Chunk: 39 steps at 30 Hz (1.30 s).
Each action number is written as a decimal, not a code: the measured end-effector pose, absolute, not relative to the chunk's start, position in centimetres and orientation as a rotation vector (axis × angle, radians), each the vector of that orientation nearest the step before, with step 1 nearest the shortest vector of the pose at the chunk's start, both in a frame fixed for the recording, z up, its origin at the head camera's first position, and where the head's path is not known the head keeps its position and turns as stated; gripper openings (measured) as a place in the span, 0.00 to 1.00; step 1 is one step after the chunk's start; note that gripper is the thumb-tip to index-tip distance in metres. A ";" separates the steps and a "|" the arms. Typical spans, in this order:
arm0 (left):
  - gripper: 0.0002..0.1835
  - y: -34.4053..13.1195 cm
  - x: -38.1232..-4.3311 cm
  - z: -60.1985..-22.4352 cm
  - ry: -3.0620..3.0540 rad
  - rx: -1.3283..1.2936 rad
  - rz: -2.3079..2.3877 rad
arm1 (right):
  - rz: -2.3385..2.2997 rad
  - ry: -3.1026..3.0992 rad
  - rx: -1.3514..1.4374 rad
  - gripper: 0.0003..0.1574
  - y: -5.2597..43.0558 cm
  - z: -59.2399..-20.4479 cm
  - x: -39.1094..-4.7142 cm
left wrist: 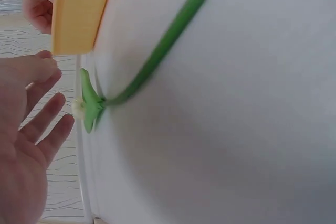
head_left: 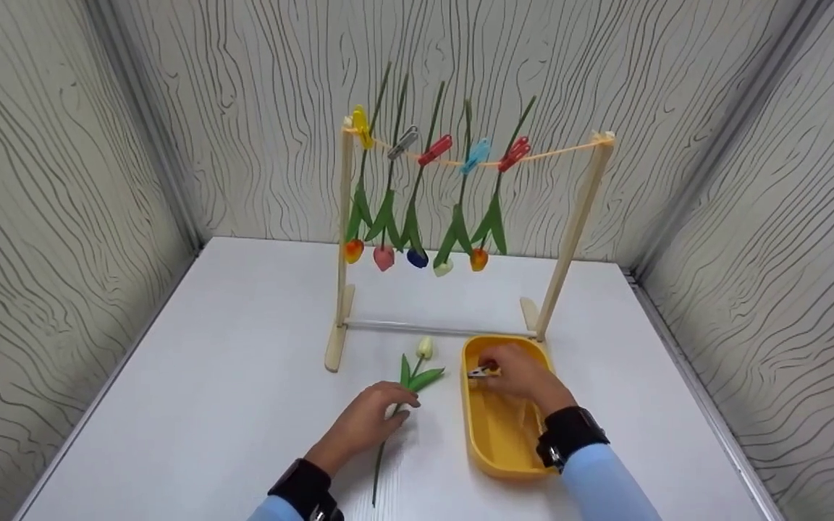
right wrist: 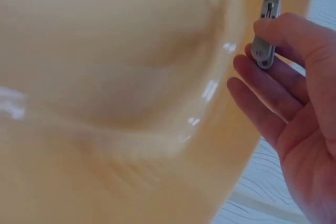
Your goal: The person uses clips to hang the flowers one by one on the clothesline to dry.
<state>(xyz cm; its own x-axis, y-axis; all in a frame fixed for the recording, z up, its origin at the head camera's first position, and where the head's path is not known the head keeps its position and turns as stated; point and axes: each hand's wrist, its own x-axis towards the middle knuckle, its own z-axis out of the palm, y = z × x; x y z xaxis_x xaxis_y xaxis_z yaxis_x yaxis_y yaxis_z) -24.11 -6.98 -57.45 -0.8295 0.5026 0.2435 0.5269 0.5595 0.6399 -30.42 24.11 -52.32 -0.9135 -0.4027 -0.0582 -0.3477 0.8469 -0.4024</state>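
My right hand is inside the yellow tub, pinching a grey clothespin between thumb and forefinger. The other fingers of that hand are loosely bent in the right wrist view. Just above an artificial white tulip on the table hovers my left hand, its fingers relaxed and apart. In the left wrist view the tulip's green stem lies on the white surface, with no finger curled round it. The flower head points toward the rack, away from me.
Behind the tub stands a wooden rack with an orange string across its top. Several tulips hang head down from it, held by coloured clothespins such as a red one and a yellow one. Wood-patterned walls enclose the white table.
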 end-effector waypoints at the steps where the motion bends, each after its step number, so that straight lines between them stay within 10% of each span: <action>1: 0.12 -6.7 -24.0 -57.0 -2.726 -0.869 -1.183 | -0.625 2.894 -0.601 0.11 24.1 -52.0 -30.1; 14: 0.23 -1.5 -23.0 -49.8 -2.405 -0.660 -1.565 | -0.867 2.984 -0.814 0.15 19.3 -44.6 -24.4; 39: 0.15 0.1 -21.6 -50.0 -1.918 -0.209 -2.246 | -1.861 2.455 -0.458 0.33 17.0 -44.0 -22.2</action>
